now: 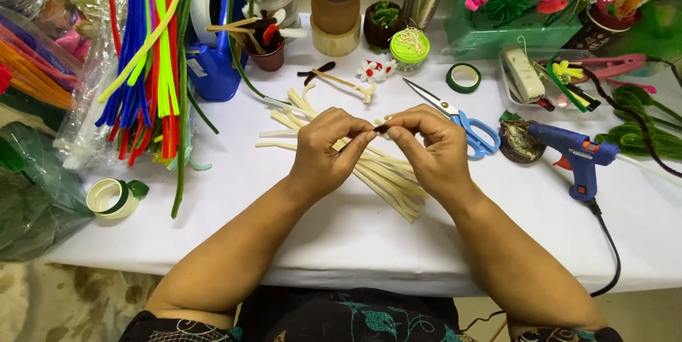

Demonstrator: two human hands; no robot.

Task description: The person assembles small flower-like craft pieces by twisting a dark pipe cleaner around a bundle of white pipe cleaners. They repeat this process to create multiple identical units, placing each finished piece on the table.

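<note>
Above the white table (341, 235), both hands meet at their fingertips. Left hand (328, 152) and right hand (430, 149) each pinch an end of a short dark brown fuzzy pipe cleaner piece (381, 129), held over a pile of cream pipe cleaners (387, 178). Blue-handled scissors (462, 125) lie just right of the right hand; a blue glue gun (575, 157) rests further right. Bright pipe cleaner bundles (145, 58) lie far left.
</note>
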